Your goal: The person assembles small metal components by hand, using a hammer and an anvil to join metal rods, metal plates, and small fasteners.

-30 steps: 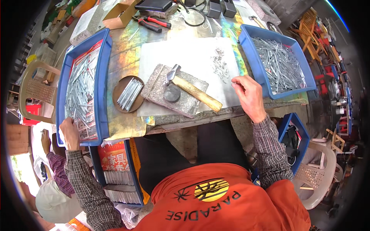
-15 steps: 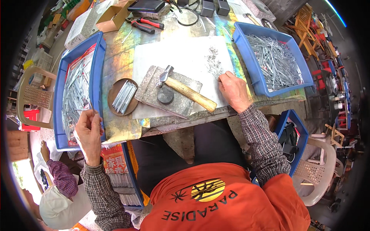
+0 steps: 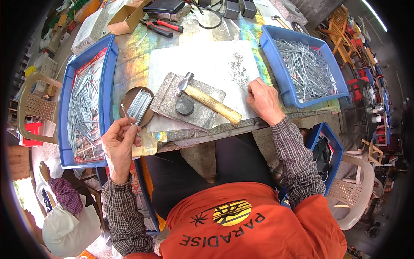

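Note:
My left hand [image 3: 120, 144] pinches a thin metal rod [image 3: 124, 108] between thumb and fingers, beside a round brown dish [image 3: 126, 98] where a bundle of similar silvery rods [image 3: 140, 105] lies. My right hand [image 3: 264, 102] rests with curled fingers on the right edge of a white sheet [image 3: 189, 56]; whether anything is inside them is hidden. Small metal bits [image 3: 238, 71] are scattered on the sheet just beyond it. Between my hands, a wooden-handled hammer [image 3: 211, 102] lies across a stone slab [image 3: 166, 97], next to a round dark block [image 3: 185, 105].
Blue trays of metal rods stand left [image 3: 111, 86] and right [image 3: 290, 97] on the table. Red-handled pliers [image 3: 161, 28], a cardboard box [image 3: 125, 21] and a black case [image 3: 164, 6] lie at the far side. Another person in a white hat [image 3: 69, 228] is at lower left.
My left hand has moved right and slightly down, from the left blue tray's edge to beside the round dish, with a rod now plainly visible in it. My right hand has barely shifted.

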Demonstrator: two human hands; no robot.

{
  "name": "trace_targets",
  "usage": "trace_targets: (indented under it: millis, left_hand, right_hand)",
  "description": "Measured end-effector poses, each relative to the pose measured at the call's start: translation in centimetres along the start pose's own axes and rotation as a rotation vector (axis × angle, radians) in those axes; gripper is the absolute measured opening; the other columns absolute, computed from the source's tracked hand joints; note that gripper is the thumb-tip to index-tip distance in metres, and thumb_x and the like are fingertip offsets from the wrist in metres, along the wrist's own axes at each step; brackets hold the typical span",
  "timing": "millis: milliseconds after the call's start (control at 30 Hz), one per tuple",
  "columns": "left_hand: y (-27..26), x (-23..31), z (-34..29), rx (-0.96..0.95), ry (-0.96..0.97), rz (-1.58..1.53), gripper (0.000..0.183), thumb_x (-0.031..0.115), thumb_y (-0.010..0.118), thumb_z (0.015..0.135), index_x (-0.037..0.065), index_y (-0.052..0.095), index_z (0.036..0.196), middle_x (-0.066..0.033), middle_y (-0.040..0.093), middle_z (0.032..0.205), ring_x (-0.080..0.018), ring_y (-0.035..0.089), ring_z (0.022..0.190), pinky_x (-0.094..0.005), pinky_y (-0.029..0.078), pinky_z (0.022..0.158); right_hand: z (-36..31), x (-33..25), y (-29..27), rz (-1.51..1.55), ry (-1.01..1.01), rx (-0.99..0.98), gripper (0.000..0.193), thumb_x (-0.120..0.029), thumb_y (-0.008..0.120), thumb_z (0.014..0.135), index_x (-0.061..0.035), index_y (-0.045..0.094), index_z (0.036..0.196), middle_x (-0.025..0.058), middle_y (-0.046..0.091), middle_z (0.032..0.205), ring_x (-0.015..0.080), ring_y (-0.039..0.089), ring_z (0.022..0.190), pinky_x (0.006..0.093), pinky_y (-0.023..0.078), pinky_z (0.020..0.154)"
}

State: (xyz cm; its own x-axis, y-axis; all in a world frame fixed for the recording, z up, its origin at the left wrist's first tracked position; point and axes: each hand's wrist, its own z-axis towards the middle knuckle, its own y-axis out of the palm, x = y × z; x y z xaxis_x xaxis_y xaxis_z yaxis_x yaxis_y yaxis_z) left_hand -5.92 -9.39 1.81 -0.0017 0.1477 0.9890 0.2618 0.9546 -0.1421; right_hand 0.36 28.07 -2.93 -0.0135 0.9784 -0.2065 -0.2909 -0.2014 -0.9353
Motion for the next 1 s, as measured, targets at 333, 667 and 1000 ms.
trace_targets:
  millis: [333,667,1000]
  left_hand:
    - [4.5,0.4,0.0,-0.014,-0.076,-0.346,0.015,0.004,0.059,0.089,-0.005,0.06,0.101,-0.0115,0.066,0.085,-0.0119,0.062,0.071,-0.0208,0.051,0.056]
    - [6.8,-0.4,-0.5,-0.067,-0.104,-0.617,0.013,0.003,0.058,0.091,-0.003,0.057,0.102,-0.0153,0.066,0.09,-0.0187,0.067,0.077,-0.0271,0.059,0.061]
    - [8.9,0.0,-1.6,-0.131,-0.134,-0.762,0.013,0.002,0.057,0.091,-0.001,0.055,0.103,-0.0162,0.066,0.091,-0.0187,0.067,0.077,-0.0288,0.06,0.062]
  right_hand:
    - [-1.2,-1.7,-1.5,0.527,0.204,0.1,0.008,0.003,0.058,0.073,0.0001,0.052,0.077,0.0108,0.055,0.068,0.0214,0.056,0.062,0.0314,0.045,0.058]
    - [-2.1,-4.6,-2.9,0.706,0.171,0.173,0.015,0.008,0.057,0.08,0.0027,0.062,0.093,0.0083,0.062,0.082,0.0137,0.062,0.068,0.0246,0.048,0.061]
    - [-2.8,-10.8,-4.6,0.977,0.073,0.184,0.006,0.006,0.061,0.083,0.0028,0.061,0.088,0.0072,0.062,0.078,0.0121,0.062,0.067,0.0236,0.049,0.06]
